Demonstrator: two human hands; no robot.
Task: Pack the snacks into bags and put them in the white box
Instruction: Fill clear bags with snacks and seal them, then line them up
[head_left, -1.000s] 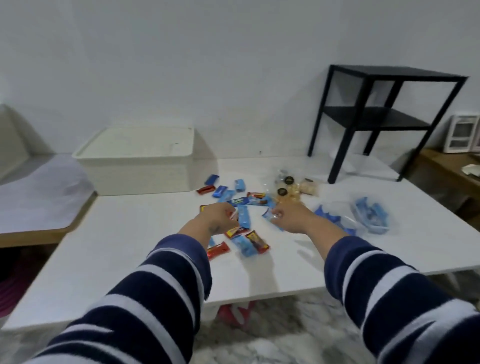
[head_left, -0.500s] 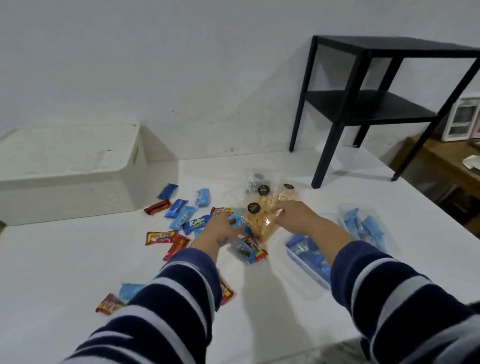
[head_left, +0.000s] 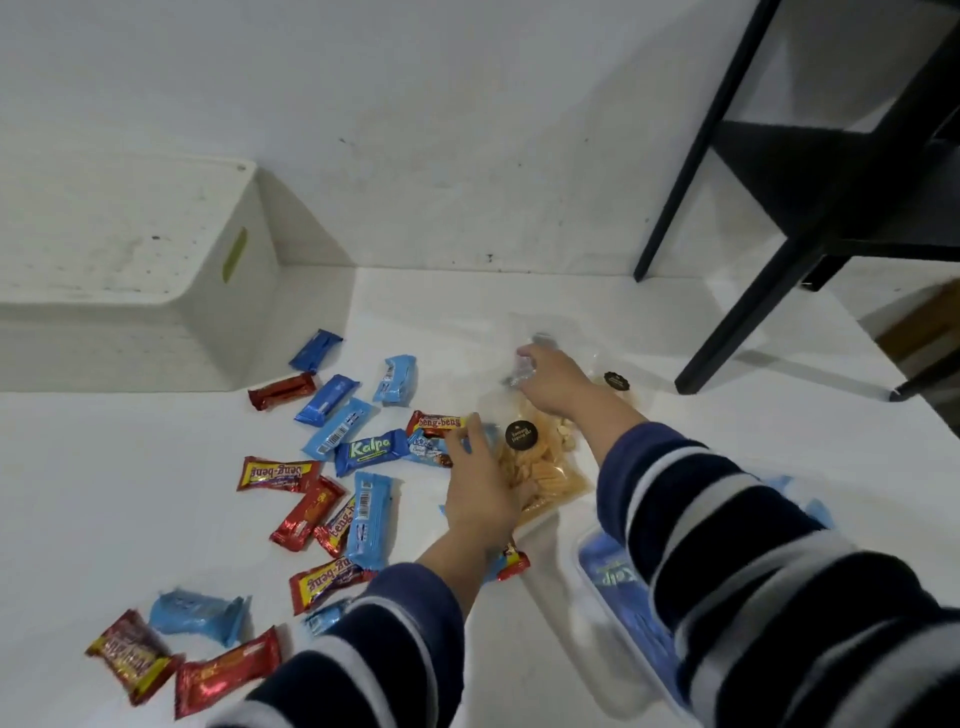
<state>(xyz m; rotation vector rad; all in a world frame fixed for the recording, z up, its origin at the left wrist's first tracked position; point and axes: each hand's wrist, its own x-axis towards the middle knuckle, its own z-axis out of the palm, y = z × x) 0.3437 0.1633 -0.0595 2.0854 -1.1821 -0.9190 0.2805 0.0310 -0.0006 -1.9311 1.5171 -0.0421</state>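
Nearest the camera, two striped sleeves reach out over the white worktop (head_left: 130, 467). Under the right sleeve lies a clear bag already filled with blue wrappers (head_left: 618, 582) — one pack done, by the look of it. The left hand (head_left: 480, 493) is down flat, fingers spread, resting against the near edge of the chip bag (head_left: 540, 467), a clear pouch of yellow crisps with a black round label, its long axis running away and slightly leftward from the person. Whether that hand actually grips it cannot be told. Beyond it, the right hand (head_left: 553, 382) is closed around something clear and crinkled (head_left: 522, 370) — likely an empty bag, though it is blurred. So the right hand is farther out, the left nearer. Loose snacks (head_left: 332, 467) scatter leftward: red bars, blue bars. Far left, against the wall, sits the white box (head_left: 130, 291), well apart; its inside is not visible.
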